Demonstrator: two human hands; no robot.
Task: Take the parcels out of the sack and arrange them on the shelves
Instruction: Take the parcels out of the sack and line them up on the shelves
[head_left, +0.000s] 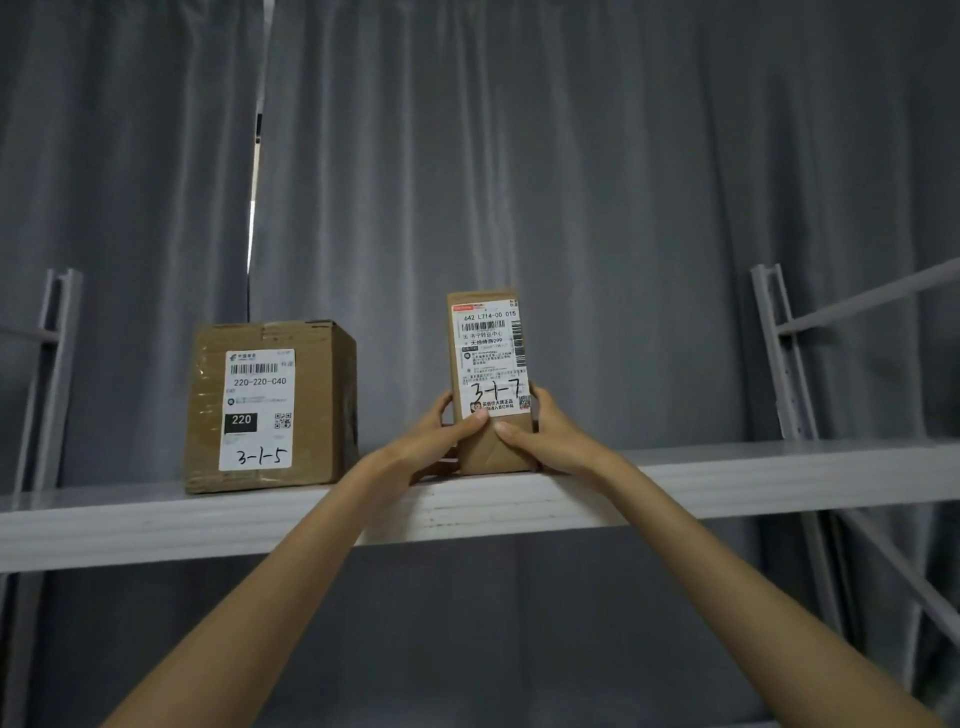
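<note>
A narrow brown parcel marked 3-1-7 stands upright on the grey shelf, near its front edge. My left hand grips its lower left side, thumb on the label. On the lower right side sits my right hand, fingers wrapped around the edge. A larger brown carton marked 3-1-5 rests on the same shelf to the left, apart from the narrow parcel. The sack is out of view.
Grey metal uprights stand at the left and right ends of the shelf. A grey curtain hangs close behind. Bare shelf surface stretches to the right of the narrow parcel.
</note>
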